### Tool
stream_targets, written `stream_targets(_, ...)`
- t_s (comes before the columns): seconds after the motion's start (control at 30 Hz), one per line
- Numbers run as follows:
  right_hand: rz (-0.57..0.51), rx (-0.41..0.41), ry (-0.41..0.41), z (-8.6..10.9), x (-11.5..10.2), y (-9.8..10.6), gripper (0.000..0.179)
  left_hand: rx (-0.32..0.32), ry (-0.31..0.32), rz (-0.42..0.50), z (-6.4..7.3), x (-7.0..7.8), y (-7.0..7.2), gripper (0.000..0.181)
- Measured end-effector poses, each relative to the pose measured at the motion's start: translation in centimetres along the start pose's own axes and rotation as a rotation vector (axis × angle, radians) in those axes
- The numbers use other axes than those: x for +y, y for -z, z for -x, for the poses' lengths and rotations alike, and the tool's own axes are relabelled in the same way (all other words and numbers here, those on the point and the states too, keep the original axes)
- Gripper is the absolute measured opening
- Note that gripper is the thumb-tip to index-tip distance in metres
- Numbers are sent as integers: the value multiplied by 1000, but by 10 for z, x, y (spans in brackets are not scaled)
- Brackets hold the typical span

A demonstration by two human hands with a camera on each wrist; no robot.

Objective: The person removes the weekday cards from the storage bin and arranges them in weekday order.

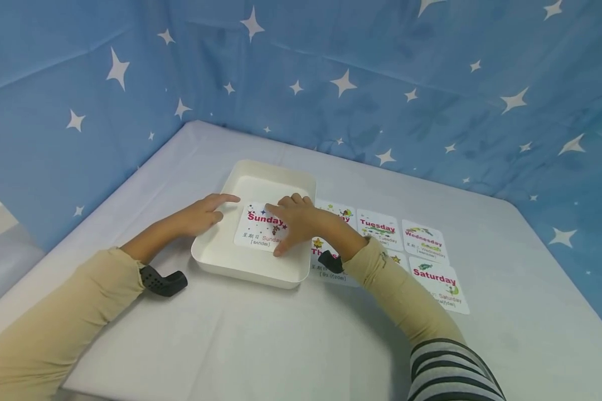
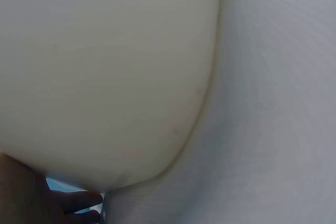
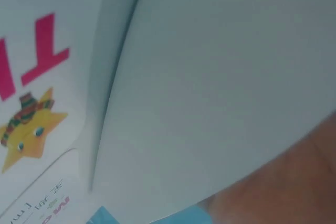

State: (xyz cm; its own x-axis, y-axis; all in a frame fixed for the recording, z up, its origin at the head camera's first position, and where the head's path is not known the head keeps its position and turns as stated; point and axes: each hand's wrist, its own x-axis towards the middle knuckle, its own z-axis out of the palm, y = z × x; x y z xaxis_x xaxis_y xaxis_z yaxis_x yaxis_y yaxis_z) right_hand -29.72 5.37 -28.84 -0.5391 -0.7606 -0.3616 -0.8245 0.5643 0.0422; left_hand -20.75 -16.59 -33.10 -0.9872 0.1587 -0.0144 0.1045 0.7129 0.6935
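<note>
A white tray [image 1: 246, 275] sits on the table with a card reading "Sunday" [image 1: 255, 233] face up inside it. At the tray's left rim, my left hand [image 1: 195, 218] holds on, its index finger reaching over the edge; the left wrist view shows fingers [image 2: 79, 200] against the outer wall. Over the right part of the Sunday card lies my right hand [image 1: 299, 221], thumb and index finger spread across the card near its lower and upper edges. The hand hides part of the card. In the right wrist view, the tray's side wall [image 3: 210, 87] covers most of that hand.
Right of the tray, weekday cards lie in two rows: Tuesday [image 1: 379, 227], Wednesday [image 1: 424, 240], Saturday [image 1: 438, 281] and others partly hidden by my right arm. White cloth [image 1: 261, 345] covers the table. A blue star-patterned curtain [image 1: 301, 111] stands behind and at the sides.
</note>
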Motion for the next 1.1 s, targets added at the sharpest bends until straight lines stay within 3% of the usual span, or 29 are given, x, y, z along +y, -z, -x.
stream_targets(0.43,14,7,54,3,7,-6,106,-21,18,-12,-3,4,-2,50)
stream_targets(0.6,-18,74,106,16,19,1,97,-13,21,-19,-3,-2,-2,51)
stream_targets(0.83,-113,164,81,72,55,11,89,-35,-2,-8,-2,3,3,50)
stream_targets(1.1,-137,189,-17,161,94,-27,77,-31,-48,-24,2,3,1,48)
